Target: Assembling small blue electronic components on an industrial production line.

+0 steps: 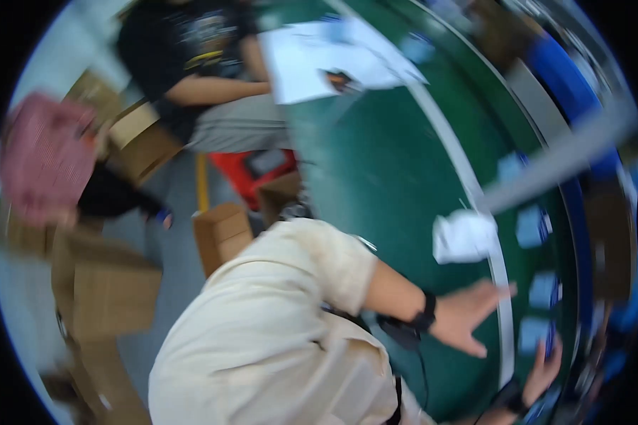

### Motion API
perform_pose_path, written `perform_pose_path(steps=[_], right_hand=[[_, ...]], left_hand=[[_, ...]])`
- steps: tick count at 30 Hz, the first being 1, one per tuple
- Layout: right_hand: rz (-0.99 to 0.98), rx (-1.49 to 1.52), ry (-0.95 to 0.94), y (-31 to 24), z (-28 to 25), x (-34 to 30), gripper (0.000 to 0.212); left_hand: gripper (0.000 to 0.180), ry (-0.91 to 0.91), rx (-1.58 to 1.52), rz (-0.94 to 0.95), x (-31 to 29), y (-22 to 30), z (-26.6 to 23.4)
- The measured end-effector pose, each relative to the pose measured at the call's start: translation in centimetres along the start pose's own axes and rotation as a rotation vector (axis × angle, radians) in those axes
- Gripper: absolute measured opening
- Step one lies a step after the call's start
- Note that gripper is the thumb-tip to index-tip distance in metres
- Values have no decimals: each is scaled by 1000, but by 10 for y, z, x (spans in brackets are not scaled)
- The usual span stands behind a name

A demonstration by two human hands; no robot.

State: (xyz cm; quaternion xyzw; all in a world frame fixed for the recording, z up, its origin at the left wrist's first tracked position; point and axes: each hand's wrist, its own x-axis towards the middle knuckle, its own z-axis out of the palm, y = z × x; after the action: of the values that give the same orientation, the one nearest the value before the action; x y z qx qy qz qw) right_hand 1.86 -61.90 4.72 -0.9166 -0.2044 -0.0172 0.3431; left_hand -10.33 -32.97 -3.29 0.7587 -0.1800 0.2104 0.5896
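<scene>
My left hand (468, 316), with a black band at its wrist, hovers over the green work surface (383, 170). Its fingers are spread and nothing is in them. Just beyond it lies a crumpled white bag (465, 236) against the white stripe. Farther right, my right hand (544, 370) has its fingers closed at the lower edge of a light-blue packet (535, 334) with a dark-blue side. More such packets stand in a row beyond it, among them one blue packet (544, 290) close by. Motion blur softens the fingers and packets.
A grey bar (560, 159) slants over the right side. White sheets (305, 60) lie at the far end beside a seated person (198, 78). Another person in a pink cap (46, 156) is at left, among open cardboard boxes (113, 297). A cable (424, 375) runs near my left wrist.
</scene>
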Motion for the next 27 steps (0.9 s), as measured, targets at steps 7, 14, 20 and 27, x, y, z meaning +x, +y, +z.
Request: perform_pose_path(steps=[7, 14, 20, 27], right_hand=[[-605, 219, -385, -118, 67, -9, 54], [-621, 419, -234, -114, 53, -28, 43], [-751, 368, -241, -111, 61, -24, 28], [-650, 359, -256, -115, 60, -26, 23]], left_hand=[[117, -343, -445, -210, 2, 6, -33], [103, -440, -346, -168, 1, 10, -23], [99, -495, -203, -39, 7, 17, -32], [96, -427, -246, -155, 2, 16, -32]])
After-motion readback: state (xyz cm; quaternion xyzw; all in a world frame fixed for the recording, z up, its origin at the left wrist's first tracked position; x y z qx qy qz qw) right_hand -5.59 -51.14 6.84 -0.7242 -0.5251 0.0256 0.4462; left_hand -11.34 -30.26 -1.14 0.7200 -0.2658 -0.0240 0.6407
